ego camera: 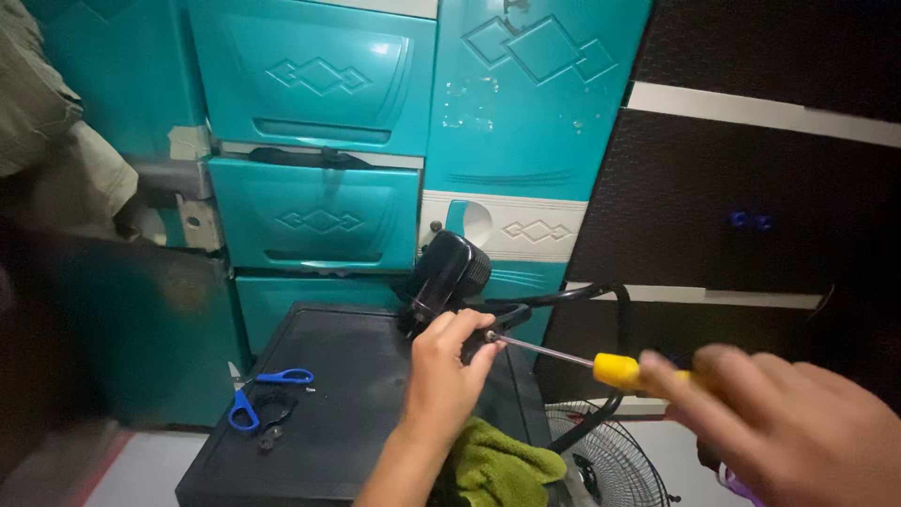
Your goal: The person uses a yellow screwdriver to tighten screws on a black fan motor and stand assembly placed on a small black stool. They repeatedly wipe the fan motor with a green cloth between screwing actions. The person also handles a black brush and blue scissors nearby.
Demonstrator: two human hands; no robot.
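Yellow handle: the screwdriver (572, 358) has a yellow grip and a thin steel shaft; it lies almost level, its tip at 9 o'clock from the handle, meeting the black part by the left fingers.
Right hand: the right hand (779, 422) sits at 4 o'clock in the view, blurred, fingers closed around the yellow handle.
Left hand: the left hand (446, 366) is near centre, curled narrow, pinching the black bracket right where the tip lands; whether it also holds a screw I cannot tell.
Motor housing: the black fan motor housing (449, 270) stands at 12 o'clock from the left hand, tilted, resting on the far edge of the black table (319, 441).
Cable: a black cable (601, 300) loops from the housing toward 3 o'clock.
Cloth: a green cloth (497, 465) lies at 6 o'clock from the left hand, at the table's near edge.
Scissors: blue-handled scissors (258, 396) lie at 9 o'clock on the table, well apart from the work.
Fan grille: a wire fan grille (610, 460) rests on the floor at 5 o'clock.
Backdrop: teal plastic drawers (314, 202) stand behind the table.
Doing it well: I judge the shaft should stay in line with the screw, with steady push from the right hand, while the left keeps the part from twisting and stays clear of the tip.
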